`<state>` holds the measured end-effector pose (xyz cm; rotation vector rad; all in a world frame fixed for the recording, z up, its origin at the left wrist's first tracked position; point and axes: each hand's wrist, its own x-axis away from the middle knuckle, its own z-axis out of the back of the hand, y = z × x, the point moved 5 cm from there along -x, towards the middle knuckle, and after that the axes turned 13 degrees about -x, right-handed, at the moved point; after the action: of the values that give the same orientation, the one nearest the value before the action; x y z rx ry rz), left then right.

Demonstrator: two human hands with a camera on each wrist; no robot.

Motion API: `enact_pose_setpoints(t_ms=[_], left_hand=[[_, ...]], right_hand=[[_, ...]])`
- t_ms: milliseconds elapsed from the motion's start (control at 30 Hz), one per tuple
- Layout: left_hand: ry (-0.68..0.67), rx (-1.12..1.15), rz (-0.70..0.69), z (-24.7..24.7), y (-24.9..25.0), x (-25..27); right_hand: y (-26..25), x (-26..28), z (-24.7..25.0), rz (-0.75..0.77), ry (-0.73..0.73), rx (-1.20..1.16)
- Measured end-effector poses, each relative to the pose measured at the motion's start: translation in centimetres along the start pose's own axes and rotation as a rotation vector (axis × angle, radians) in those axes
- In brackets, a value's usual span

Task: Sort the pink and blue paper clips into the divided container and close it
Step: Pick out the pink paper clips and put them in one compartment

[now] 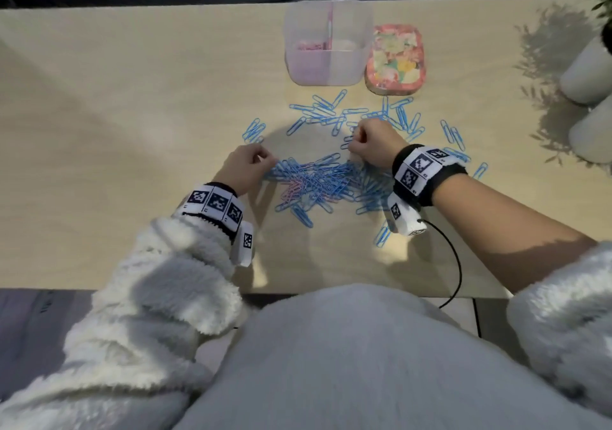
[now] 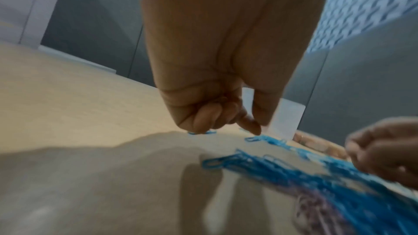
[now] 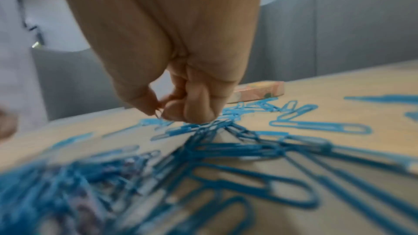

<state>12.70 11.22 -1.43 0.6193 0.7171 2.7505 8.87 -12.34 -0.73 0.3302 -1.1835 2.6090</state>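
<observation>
Pinching one paper clip [image 3: 158, 112] between right hand [image 1: 372, 143] fingers [image 3: 144, 103] over blue paper clips [image 1: 331, 178] on bench [image 1: 132, 131]. Left hand [image 1: 246, 168] fingers curled, holding nothing visible. Divided container [image 1: 328, 42] open beyond, lid [image 1: 395, 60] beside.

So the divided container [image 1: 326, 42] sits on the table [image 1: 116, 115] at the upper middle of the head view, with its lid [image 1: 394, 60] lying flat just to the right of it, almost touching. Some clips are in the container's left compartment. Right below those two, a loose scatter of paper clips [image 1: 351, 115] spreads across the table, and under that, mid-frame, is the main heap of clips [image 1: 326, 181]. The left hand [image 1: 246, 168] is at the heap's left edge, the right hand [image 1: 372, 141] at its upper right. Two pots [image 1: 587, 72] stand at the far right edge.
</observation>
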Motion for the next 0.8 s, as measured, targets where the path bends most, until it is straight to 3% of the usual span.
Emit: enact_pose_setpoints(t_ms=[133,267,333,400,533,667,800], left_hand=[[0.02,-0.134,0.05,-0.4,-0.8,1.0],[0.148,-0.166,0.125,0.1,-1.5,1.3],[0.211,-0.158,0.167,0.6,-2.2,1.3],[0.235,-0.159,0.159,0.8,-2.2,1.5],[0.097,-0.182,0.004,-0.1,-0.2,1.9],[0.05,-0.219,-0.065,-1.2,1.0,2.3],[0.027,-0.266,-0.081,-2.0,1.1,2.3]], right_hand=[[-1.9,0.2,-1.0,-0.088,-0.038,-0.581],[-3.3,0.7,-3.5,-0.276,-0.148,-0.811],[-4.1,0.6,-4.7,-0.245,-0.164,-0.631],[-4.7,0.1,-5.7,-0.085,-0.116,-0.301],[-5.0,-0.5,-7.5,0.019,-0.101,0.019],[-4.7,-1.1,-6.7,-0.006,-0.108,-0.068],[-3.5,-1.6,-4.2,-0.023,-0.004,-0.168]])
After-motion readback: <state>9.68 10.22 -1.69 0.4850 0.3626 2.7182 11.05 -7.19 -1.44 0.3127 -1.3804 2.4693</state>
